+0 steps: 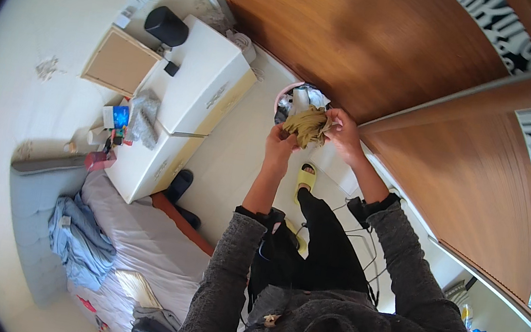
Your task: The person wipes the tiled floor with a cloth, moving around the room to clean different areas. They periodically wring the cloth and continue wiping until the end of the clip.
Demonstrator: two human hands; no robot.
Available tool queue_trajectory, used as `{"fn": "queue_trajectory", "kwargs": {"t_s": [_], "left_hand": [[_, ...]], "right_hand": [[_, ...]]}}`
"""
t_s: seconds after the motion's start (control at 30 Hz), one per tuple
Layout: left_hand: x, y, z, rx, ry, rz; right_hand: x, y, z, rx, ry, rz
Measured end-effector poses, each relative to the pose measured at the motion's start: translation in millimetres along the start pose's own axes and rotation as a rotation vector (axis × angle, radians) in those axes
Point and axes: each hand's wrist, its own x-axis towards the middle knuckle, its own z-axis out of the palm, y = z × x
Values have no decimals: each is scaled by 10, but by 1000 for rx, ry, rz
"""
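Note:
Stretched out before me, my left hand (280, 148) and my right hand (345, 135) hold a bunched olive-yellow cloth (306, 126) between them. The left fingers pinch its lower left edge, and the right fingers grip its right side. The cloth looks gathered into folds; what kind of item it is, I cannot tell. Behind and partly beneath it in the view stands a round pink-rimmed bin (284, 91), filled with white and dark crumpled items. The cloth hides part of the bin.
Brown sliding wardrobe doors (366, 42) rise on the right. White bedside cabinets (201, 79) stand left, bearing a black speaker (166, 26) and small items. Dark slippers (181, 187) lie beside the bed (152, 236). Black cables (371, 249) hang near my right arm. I wear yellow slippers (306, 176).

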Motion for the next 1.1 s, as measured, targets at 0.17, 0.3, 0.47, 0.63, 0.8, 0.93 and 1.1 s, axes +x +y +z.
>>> {"fn": "queue_trajectory", "kwargs": {"t_s": [0.17, 0.3, 0.47, 0.63, 0.8, 0.93, 1.1], "left_hand": [[1053, -440, -331, -8, 97, -144], [1682, -758, -548, 171, 209, -147], [2190, -1091, -709, 412, 247, -184], [2396, -1274, -818, 290, 193, -225], [2543, -1353, -906, 427, 188, -322], [2641, -1387, -956, 487, 109, -255], [2679, -1370, -997, 544, 19, -240]], "right_hand": [[989, 547, -268, -295, 41, 104], [1518, 1029, -476, -374, 29, 28], [1952, 1408, -613, -871, 181, -51], [2002, 1392, -480, -366, 227, 128], [2022, 1101, -275, -205, 149, 190], [1944, 895, -171, -178, 119, 74], [1938, 765, 13, -286, 97, -5]]}}
